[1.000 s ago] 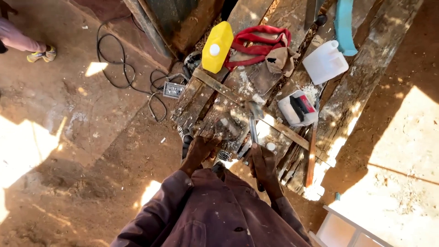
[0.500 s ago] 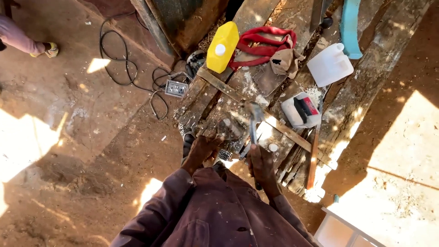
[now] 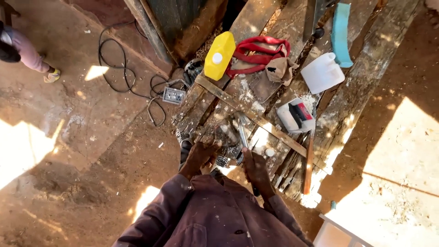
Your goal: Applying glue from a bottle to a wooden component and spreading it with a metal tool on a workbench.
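Top-down view of a rough plank bench [image 3: 274, 87]; all places given rel. to the bench.

Left hand [image 3: 200, 158], at near edge, left side: fingers curled down onto small metal bits there; whether they pinch anything cannot be told.

Right hand [image 3: 256, 168], near edge, just right of the left hand: fingers wrapped round the handle of a metal tool [image 3: 243, 133], prob. a hammer, whose head lies further in on the planks.

Bench far end: yellow jug [image 3: 220, 55], red strap [image 3: 258, 52] beside it. Right of centre: white jug [image 3: 322, 73], small white-and-red box [image 3: 297, 115].

Off the bench, left, on the dirt floor: socket box w/ black cable [image 3: 173, 95].

Step judged: steadying a small part while readying the tool. Next move would call for a firm left-hand hold, fingertips kept away from the tool head.
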